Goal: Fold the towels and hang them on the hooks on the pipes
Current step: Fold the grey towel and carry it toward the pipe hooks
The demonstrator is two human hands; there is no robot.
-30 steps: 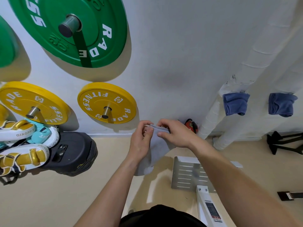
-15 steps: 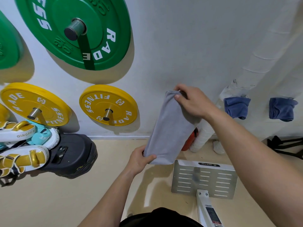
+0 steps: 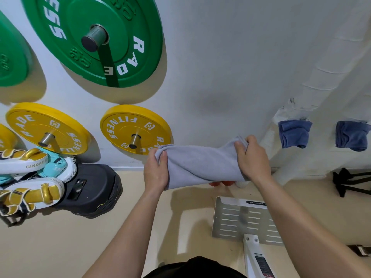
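Fingers (image 3: 240,147) of the right hand (image 3: 253,159) and left hand (image 3: 155,173) curl round opposite ends of the grey towel (image 3: 200,164), held level before a white wall (image 3: 220,57), above beige floor (image 3: 60,247). It forms a soft, creased band (folded lengthwise). Its right end is near the wrapped pipes (image 3: 313,87), where two blue towels (image 3: 294,133) hang; a slotted metal plate (image 3: 247,219) lies below.

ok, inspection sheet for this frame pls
surface: beige floor.
job's things: grey towel stretched between both hands; blue towel and second blue towel hang at the white pipes; hooks hidden.
clutter: boxing pads, black pad, slotted metal plate.
grips: left hand and right hand each grip a towel end.
cables: nothing seen.
surroundings: white wall, green plate and yellow plate on pegs.
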